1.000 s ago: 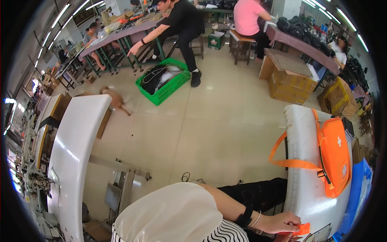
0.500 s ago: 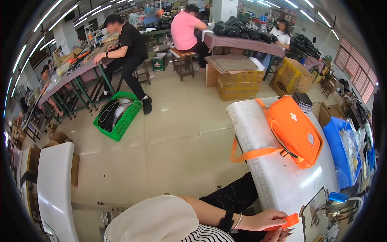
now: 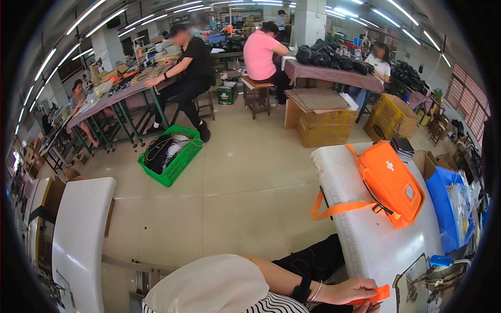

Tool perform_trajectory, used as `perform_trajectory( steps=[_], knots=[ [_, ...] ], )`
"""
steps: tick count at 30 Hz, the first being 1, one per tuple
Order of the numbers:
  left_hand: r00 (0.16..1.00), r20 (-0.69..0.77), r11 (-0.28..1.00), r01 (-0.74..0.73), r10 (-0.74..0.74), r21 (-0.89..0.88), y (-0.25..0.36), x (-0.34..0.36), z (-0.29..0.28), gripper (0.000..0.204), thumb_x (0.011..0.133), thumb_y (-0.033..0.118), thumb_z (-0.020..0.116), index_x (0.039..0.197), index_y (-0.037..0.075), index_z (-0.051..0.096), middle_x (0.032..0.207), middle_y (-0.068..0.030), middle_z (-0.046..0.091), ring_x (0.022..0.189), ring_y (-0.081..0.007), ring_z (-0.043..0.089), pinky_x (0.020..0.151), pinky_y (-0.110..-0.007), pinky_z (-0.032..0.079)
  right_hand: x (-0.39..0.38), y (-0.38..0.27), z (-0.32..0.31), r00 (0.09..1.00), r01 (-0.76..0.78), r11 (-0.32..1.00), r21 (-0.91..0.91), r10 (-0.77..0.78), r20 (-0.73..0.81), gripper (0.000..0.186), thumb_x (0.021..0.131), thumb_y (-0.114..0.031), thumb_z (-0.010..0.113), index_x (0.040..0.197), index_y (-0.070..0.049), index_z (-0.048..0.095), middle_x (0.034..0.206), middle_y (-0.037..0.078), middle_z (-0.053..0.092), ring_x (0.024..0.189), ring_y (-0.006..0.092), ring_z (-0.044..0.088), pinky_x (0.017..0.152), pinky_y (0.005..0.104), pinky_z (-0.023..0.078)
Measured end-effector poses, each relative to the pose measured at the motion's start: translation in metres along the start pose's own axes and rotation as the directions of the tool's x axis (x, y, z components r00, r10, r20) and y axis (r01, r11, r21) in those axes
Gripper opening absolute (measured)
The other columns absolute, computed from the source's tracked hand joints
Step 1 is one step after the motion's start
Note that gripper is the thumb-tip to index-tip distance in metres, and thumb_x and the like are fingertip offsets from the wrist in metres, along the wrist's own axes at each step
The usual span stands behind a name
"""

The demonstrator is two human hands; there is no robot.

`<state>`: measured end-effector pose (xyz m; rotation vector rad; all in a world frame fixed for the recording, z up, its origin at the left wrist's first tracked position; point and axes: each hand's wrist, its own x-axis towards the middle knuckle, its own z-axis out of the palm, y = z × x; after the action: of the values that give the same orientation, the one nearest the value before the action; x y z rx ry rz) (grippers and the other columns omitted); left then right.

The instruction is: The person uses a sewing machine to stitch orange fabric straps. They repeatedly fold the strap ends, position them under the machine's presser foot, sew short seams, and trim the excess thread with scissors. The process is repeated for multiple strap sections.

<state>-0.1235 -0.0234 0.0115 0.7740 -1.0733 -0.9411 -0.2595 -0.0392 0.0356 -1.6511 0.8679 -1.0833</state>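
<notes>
My left hand point(image 3: 350, 290), with a black band and a light bracelet at the wrist, pinches a short bright orange strip point(image 3: 383, 293) between thumb and fingers. The strip is over the near edge of the white machine table point(image 3: 360, 242). Just below it, at the lower edge of the picture, my right hand point(image 3: 368, 307) shows only its fingertips. They are drawn together close under the strip; what they hold is hidden. Farther up the table lies an orange bag point(image 3: 392, 182) with a white cross and a loose orange strap point(image 3: 342, 209).
Beside my hands is a sewing machine point(image 3: 436, 279) with a blue part. A blue bin point(image 3: 443, 201) of plastic bags stands at the right. A green basket point(image 3: 175, 169) sits on the floor; cardboard boxes point(image 3: 326, 128) and several seated people are beyond.
The view has swung left and up, so the room appears shifted right and lower. The left hand keeps the orange strip. Dark pointed tips by the right hand no longer show.
</notes>
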Motion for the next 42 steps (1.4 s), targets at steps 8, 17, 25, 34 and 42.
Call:
perform_trajectory(
  steps=[8,17,25,34,42],
  knots=[
    [0.999,-0.026,1.0,0.026,-0.026,-0.009,0.003,-0.011,0.006,0.025,0.099,0.021,0.051,0.103,-0.003,0.058,0.096,-0.0059,0.057,0.093,-0.0113,0.053,0.084,-0.027,0.042,-0.006,0.001,0.002,0.999,-0.033,0.999,0.042,0.034,-0.015,0.039,0.094,-0.02,0.065,0.119,0.008,0.056,0.104,0.012,0.064,0.086,0.0139,0.059,0.071,0.0261,0.05],
    [0.984,-0.165,0.965,0.101,-0.061,0.243,0.013,-0.003,0.008,0.014,0.097,0.011,0.055,0.098,-0.002,0.061,0.086,-0.0014,0.05,0.077,-0.0074,0.047,0.068,-0.025,0.041,0.002,0.005,-0.02,0.989,0.035,0.995,-0.097,-0.048,-0.142,0.028,0.088,-0.001,0.059,0.116,0.003,0.053,0.094,0.006,0.058,0.082,0.0152,0.056,0.075,0.0265,0.047],
    [0.973,-0.098,0.964,0.223,-0.21,0.145,0.024,-0.002,0.019,0.019,0.096,0.009,0.057,0.11,-0.003,0.063,0.088,-0.0004,0.053,0.074,-0.0059,0.046,0.068,-0.021,0.038,0.007,-0.016,-0.033,0.989,0.124,0.916,-0.381,-0.144,-0.025,0.037,0.079,-0.003,0.074,0.114,-0.001,0.059,0.085,0.009,0.06,0.071,0.0172,0.06,0.061,0.0271,0.049],
    [0.985,-0.122,0.971,0.146,-0.124,0.19,0.02,-0.004,0.013,0.019,0.093,0.001,0.06,0.111,-0.003,0.062,0.094,-0.0029,0.054,0.08,-0.0067,0.05,0.069,-0.02,0.04,0.012,-0.014,-0.025,0.977,0.152,0.845,-0.513,-0.206,-0.05,0.039,0.075,-0.005,0.077,0.11,-0.003,0.062,0.071,0.006,0.059,0.056,0.0192,0.057,0.05,0.0296,0.046],
    [0.98,-0.163,0.978,0.143,-0.117,0.154,0.022,-0.002,0.012,0.017,0.094,0.003,0.059,0.108,-0.006,0.062,0.094,-0.0044,0.055,0.078,-0.0072,0.051,0.069,-0.02,0.041,0.013,-0.009,-0.021,0.97,0.192,0.84,-0.507,-0.241,-0.031,0.038,0.075,-0.007,0.077,0.109,-0.003,0.062,0.068,0.007,0.056,0.054,0.0207,0.057,0.047,0.0319,0.045]
  ],
)
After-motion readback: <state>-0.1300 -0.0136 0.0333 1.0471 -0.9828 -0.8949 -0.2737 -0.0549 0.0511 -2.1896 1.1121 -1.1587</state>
